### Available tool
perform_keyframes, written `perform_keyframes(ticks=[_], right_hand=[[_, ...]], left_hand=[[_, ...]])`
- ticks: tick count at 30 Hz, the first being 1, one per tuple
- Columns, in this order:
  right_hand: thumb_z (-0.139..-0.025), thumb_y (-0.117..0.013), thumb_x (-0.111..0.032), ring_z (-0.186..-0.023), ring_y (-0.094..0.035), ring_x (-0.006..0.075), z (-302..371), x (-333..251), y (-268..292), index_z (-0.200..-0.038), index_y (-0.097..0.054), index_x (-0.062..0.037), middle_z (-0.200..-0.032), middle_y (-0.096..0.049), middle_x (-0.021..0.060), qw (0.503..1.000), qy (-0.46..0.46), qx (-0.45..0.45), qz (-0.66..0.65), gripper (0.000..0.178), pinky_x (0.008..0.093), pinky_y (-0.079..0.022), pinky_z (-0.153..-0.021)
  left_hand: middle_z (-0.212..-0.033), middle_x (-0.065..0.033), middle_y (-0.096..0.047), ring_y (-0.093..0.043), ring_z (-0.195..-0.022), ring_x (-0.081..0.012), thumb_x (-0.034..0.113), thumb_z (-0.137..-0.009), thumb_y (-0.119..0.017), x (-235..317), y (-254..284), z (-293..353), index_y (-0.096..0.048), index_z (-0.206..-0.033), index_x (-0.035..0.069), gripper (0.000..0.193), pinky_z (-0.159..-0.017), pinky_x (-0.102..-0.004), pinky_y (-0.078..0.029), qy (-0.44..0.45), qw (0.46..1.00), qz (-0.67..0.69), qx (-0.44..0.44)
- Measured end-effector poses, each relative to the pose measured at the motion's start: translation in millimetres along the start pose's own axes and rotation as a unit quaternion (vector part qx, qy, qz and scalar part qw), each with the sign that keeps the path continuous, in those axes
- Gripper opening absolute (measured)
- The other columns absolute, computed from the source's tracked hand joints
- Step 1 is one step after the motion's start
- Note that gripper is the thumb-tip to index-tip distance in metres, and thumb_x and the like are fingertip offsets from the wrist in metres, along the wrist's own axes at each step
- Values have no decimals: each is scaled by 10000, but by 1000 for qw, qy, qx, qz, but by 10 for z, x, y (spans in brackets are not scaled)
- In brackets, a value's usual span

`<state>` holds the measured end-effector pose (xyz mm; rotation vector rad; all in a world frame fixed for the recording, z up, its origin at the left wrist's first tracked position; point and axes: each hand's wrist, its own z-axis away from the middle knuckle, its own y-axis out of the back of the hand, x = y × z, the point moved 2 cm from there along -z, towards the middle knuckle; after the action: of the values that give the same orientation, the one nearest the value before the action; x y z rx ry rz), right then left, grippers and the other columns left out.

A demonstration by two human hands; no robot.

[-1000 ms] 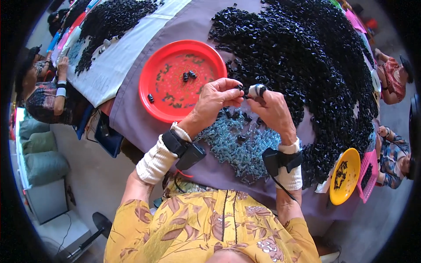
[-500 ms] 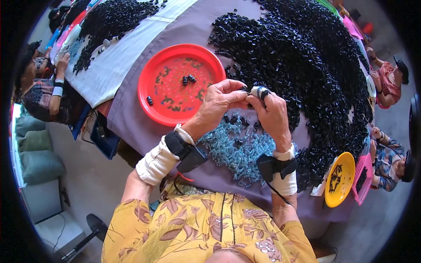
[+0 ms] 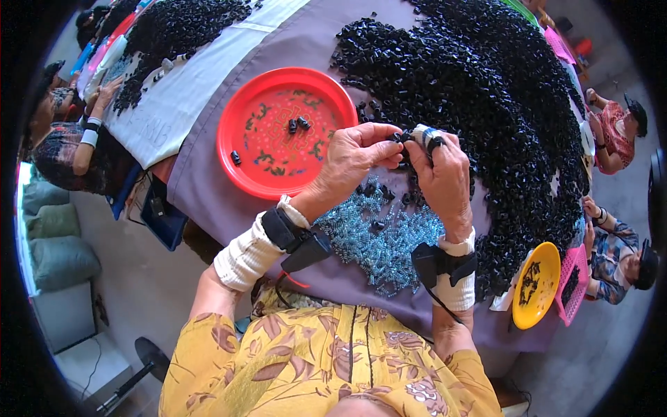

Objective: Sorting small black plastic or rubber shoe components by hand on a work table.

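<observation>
My left hand (image 3: pixel 354 156) pinches a small black plastic piece (image 3: pixel 397 137) between thumb and fingertips. Facing it, my right hand (image 3: pixel 445 170) is closed too, its thumb and forefinger at another small dark piece, partly hidden by the fingers. The fingertips of both hands nearly meet. A striped white and dark wrap covers a finger of the right hand. Left of the hands lies a red round tray (image 3: pixel 233 104), with three black pieces (image 3: pixel 292 126) on it. Below the hands spreads a heap of tiny light-blue, clear pieces (image 3: pixel 382 243), with a few black pieces among them.
A large heap of black plastic pieces (image 3: pixel 479 90) covers the table's right and far side. At the right edge stand a yellow dish (image 3: pixel 549 285) and a pink basket (image 3: pixel 578 295). Other people sit at left and right. Sacks (image 3: pixel 66 264) lie at far left.
My right hand has shifted a little to the right and turned. The black pieces at the fingertips show more now. My left hand has hardly moved.
</observation>
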<state>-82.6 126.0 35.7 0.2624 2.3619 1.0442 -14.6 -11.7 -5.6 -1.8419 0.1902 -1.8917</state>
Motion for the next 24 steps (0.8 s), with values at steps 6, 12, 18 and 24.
perform_keyframes(ticks=[6,12,18,24], right_hand=[[-812,-619,-134,-738,-586,247,-67,-84,67,-831,-627,9,-754,-612,113,997,43,-39,54,145,377,-414,-774],[-812,-617,-133,-736,-584,246,-76,-102,60,-775,-617,5,-742,-604,114,992,66,-55,91,143,387,-403,-810],[-813,-609,-105,-764,-583,249,-64,-93,61,-822,-628,14,-776,-606,127,987,88,-84,110,121,381,-403,-827],[-823,-602,-101,-761,-579,255,-34,-54,47,-848,-619,26,-776,-603,129,992,64,-70,88,130,384,-408,-798]], left_hand=[[-929,-67,-649,-617,-775,-95,74,-865,-609,-14,-24,-9,-580,-1112,-34,271,-687,-221,-520,-39,997,-74,2],[-899,-45,-652,-588,-740,-65,64,-858,-616,-26,-28,-15,-603,-1085,-29,246,-659,-198,-498,-60,993,-105,17],[-881,-31,-656,-588,-743,-63,35,-843,-613,12,-39,16,-633,-1055,-15,219,-669,-196,-495,-72,985,-158,14],[-868,-35,-656,-588,-745,-66,15,-830,-611,-1,-50,27,-637,-1059,-14,232,-671,-201,-493,-81,986,-148,2]])
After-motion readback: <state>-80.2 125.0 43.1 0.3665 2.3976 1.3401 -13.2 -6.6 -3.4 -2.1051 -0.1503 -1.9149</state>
